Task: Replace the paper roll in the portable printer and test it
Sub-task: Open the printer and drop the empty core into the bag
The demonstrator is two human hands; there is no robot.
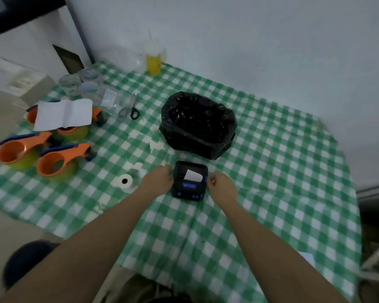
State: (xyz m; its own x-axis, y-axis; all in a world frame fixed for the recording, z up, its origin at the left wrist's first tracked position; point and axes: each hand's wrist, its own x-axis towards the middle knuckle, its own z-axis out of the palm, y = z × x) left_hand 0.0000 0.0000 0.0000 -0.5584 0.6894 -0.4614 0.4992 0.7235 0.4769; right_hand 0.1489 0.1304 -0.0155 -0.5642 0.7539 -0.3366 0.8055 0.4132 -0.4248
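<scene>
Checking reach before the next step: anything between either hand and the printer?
Nothing visible. The left hand sits at the printer's left side, the right hand at its right side. The spare paper roll lies further left, the black bin bag behind.

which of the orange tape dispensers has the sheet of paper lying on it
The rear tape dispenser, farthest from the person: white paper covers its top. The two nearer ones are uncovered.
</scene>
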